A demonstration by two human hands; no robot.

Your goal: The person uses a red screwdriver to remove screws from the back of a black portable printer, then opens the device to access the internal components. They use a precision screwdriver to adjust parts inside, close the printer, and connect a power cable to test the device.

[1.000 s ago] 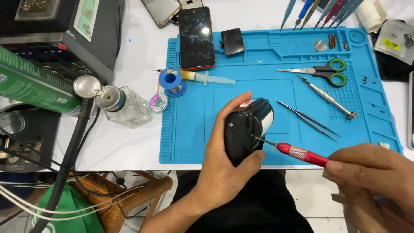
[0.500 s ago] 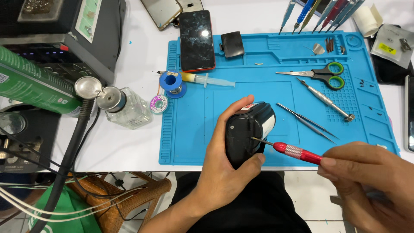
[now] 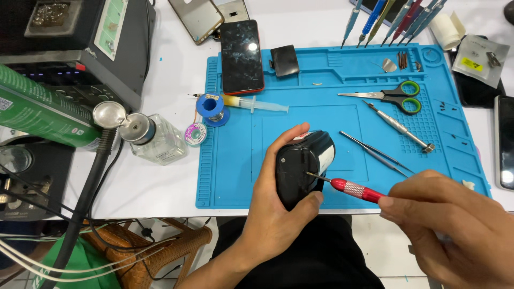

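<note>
My left hand [image 3: 278,198] grips a black rounded device [image 3: 301,166] with a white side, tilted above the front edge of the blue work mat [image 3: 235,166]. My right hand [image 3: 455,227] holds a red-handled precision screwdriver [image 3: 356,190]. Its thin metal tip rests against the black face of the device, near a small hole. My left thumb and fingers wrap the device from below and the left.
On the mat lie green-handled scissors [image 3: 393,95], tweezers [image 3: 375,152], a metal tool [image 3: 399,126], a syringe [image 3: 254,103], a blue solder spool [image 3: 211,108] and a dark phone [image 3: 242,56]. A glass bottle [image 3: 152,138] and a black station [image 3: 69,48] stand at the left. Several screwdrivers [image 3: 391,18] lie at the back.
My right hand with the screwdriver has shifted slightly left and up. The tip stays against the device, which my left hand holds in nearly the same place.
</note>
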